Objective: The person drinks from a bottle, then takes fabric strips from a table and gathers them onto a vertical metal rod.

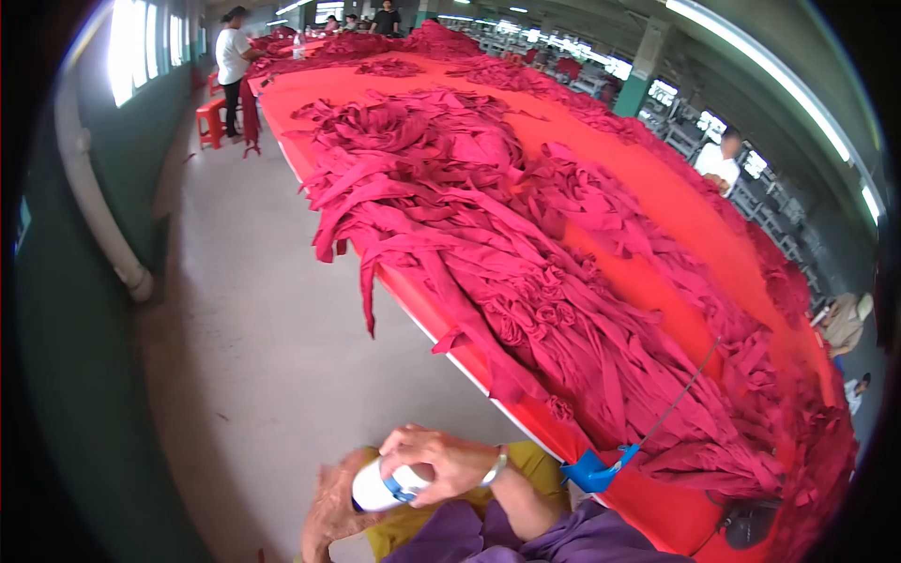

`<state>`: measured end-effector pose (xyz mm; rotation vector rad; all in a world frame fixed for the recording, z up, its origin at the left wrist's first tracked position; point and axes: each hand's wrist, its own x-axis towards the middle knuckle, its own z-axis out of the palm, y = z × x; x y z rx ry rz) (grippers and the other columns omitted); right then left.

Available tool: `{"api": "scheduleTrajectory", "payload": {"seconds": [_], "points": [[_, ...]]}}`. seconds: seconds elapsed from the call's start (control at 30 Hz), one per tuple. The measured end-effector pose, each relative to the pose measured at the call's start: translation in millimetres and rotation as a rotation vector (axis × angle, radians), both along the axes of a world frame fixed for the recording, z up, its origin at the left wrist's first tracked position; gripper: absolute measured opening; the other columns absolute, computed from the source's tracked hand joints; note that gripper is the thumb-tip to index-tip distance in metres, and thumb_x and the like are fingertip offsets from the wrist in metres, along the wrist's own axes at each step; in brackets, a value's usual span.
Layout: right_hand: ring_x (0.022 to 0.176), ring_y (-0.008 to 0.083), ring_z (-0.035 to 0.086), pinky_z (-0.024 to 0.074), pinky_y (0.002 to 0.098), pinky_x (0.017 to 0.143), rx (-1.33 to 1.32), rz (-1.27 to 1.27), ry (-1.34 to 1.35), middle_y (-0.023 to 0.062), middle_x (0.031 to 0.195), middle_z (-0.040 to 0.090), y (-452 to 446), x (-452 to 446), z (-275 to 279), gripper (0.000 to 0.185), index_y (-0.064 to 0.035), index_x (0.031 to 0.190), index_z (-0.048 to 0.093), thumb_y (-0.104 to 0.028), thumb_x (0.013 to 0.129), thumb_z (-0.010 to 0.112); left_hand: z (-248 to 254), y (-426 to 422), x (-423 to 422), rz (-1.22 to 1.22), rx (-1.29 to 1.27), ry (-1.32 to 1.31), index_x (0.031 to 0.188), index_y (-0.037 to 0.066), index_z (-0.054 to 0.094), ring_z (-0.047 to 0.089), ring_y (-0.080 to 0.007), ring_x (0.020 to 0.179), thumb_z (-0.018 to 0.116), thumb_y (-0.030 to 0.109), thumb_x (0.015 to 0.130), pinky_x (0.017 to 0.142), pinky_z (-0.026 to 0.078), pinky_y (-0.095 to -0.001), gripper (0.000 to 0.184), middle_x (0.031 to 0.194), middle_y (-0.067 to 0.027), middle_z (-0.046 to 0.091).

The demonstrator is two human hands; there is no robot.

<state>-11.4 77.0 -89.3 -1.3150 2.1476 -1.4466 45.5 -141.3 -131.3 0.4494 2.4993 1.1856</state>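
Low in the view, my right hand wraps its fingers round a white cylindrical container with a blue band. My left hand is at the container's left end, slightly blurred; its fingers are bent and partly hidden, so its hold is unclear. A metal bracelet circles my right wrist. Both hands are above my lap, beside the table edge. To their right, a blue clamp-like object with a thin rod sits at the red table's edge.
Crimson fabric strips are heaped along the long table, some hanging over its left edge. A person in white stands beyond red stools. Another person is at the right. A dark object lies at lower right.
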Motion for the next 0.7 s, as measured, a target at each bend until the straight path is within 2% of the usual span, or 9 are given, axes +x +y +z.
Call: {"api": "scheduleTrajectory", "payload": {"seconds": [0.03, 0.1, 0.2, 0.23, 0.27, 0.37, 0.43, 0.63, 0.7], "points": [[0.094, 0.0259, 0.048, 0.0384, 0.0348, 0.082, -0.047, 0.05, -0.057, 0.0091, 0.102, 0.048, 5, 4, 10, 0.046, -0.0073, 0.099, 0.055, -0.01, 0.056, 0.071, 6, 1, 1, -0.076, 0.266, -0.295, 0.121, 0.004, 0.037, 0.045, -0.0242, 0.109, 0.08, 0.028, 0.053, 0.092, 0.034, -0.0415, 0.085, 0.114, -0.0144, 0.047], [0.098, 0.0205, 0.048, 0.0383, 0.0315, 0.084, -0.147, 0.09, -0.132, 0.0075, 0.101, 0.05, 15, 9, 20, 0.051, -0.0041, 0.107, 0.052, -0.014, 0.062, 0.073, 2, 19, 17, -0.001, 0.452, -0.251, 0.12, 0.001, 0.039, 0.049, -0.0198, 0.102, 0.081, 0.022, 0.052, 0.087, 0.039, -0.0335, 0.083, 0.107, -0.0106, 0.052], [0.094, 0.0123, 0.047, 0.0425, 0.0253, 0.074, -0.373, -0.233, -0.576, 0.005, 0.105, 0.048, 18, 16, 4, 0.064, -0.0016, 0.116, 0.045, -0.037, 0.068, 0.07, 5, 58, 27, 0.222, 0.676, -0.167, 0.117, 0.0, 0.034, 0.05, -0.0172, 0.092, 0.078, 0.02, 0.054, 0.08, 0.042, -0.0312, 0.079, 0.099, -0.0088, 0.05], [0.103, 0.0144, 0.044, 0.0388, 0.0302, 0.086, -0.39, -0.231, -0.6, 0.01, 0.112, 0.044, 20, 15, -3, 0.077, 0.0004, 0.124, 0.034, -0.03, 0.065, 0.074, -9, 67, 23, 0.271, 0.713, -0.057, 0.113, 0.0, 0.036, 0.05, -0.0168, 0.088, 0.077, 0.02, 0.056, 0.077, 0.043, -0.0308, 0.072, 0.097, -0.0079, 0.05], [0.103, 0.0151, 0.044, 0.038, 0.0302, 0.087, -0.432, -0.261, -0.571, 0.0102, 0.113, 0.044, 20, 17, -2, 0.081, 0.0002, 0.125, 0.032, -0.035, 0.064, 0.073, -9, 77, 20, 0.328, 0.753, -0.058, 0.112, -0.001, 0.036, 0.051, -0.0172, 0.088, 0.075, 0.02, 0.058, 0.077, 0.043, -0.0304, 0.07, 0.097, -0.0086, 0.05], [0.106, 0.0183, 0.042, 0.0345, 0.0316, 0.09, -0.519, -0.321, -0.607, 0.0119, 0.117, 0.041, 19, 22, 5, 0.093, -0.0004, 0.129, 0.025, -0.043, 0.062, 0.073, -4, 95, 15, 0.401, 0.644, 0.084, 0.111, -0.002, 0.035, 0.05, -0.0173, 0.09, 0.075, 0.021, 0.06, 0.076, 0.043, -0.0308, 0.069, 0.1, -0.0109, 0.049], [0.109, 0.02, 0.04, 0.0328, 0.0336, 0.092, -0.429, -0.477, -0.36, 0.013, 0.12, 0.037, 17, 22, 3, 0.095, -0.0006, 0.13, 0.021, -0.043, 0.063, 0.072, 1, 103, 12, 0.397, 0.611, 0.109, 0.11, -0.003, 0.034, 0.05, -0.017, 0.09, 0.076, 0.023, 0.061, 0.075, 0.043, -0.0308, 0.069, 0.1, -0.0114, 0.048], [0.111, 0.0197, 0.036, 0.0269, 0.0335, 0.096, -0.656, -0.445, -0.577, 0.0106, 0.116, 0.038, 14, 16, 2, 0.101, -0.0047, 0.134, 0.01, -0.021, 0.061, 0.077, 7, 107, 4, 0.392, 0.623, 0.073, 0.113, -0.003, 0.032, 0.05, -0.0173, 0.089, 0.076, 0.023, 0.061, 0.075, 0.043, -0.0309, 0.073, 0.1, -0.0114, 0.048], [0.102, 0.021, 0.042, 0.035, 0.0345, 0.089, -0.706, -0.463, -0.569, 0.012, 0.11, 0.041, 14, 15, 0, 0.099, -0.0041, 0.133, 0.01, -0.023, 0.062, 0.076, 5, 107, 2, 0.425, 0.565, 0.118, 0.11, -0.001, 0.037, 0.051, -0.0172, 0.089, 0.076, 0.037, 0.06, 0.075, 0.044, -0.0315, 0.074, 0.1, -0.0103, 0.049]]}}
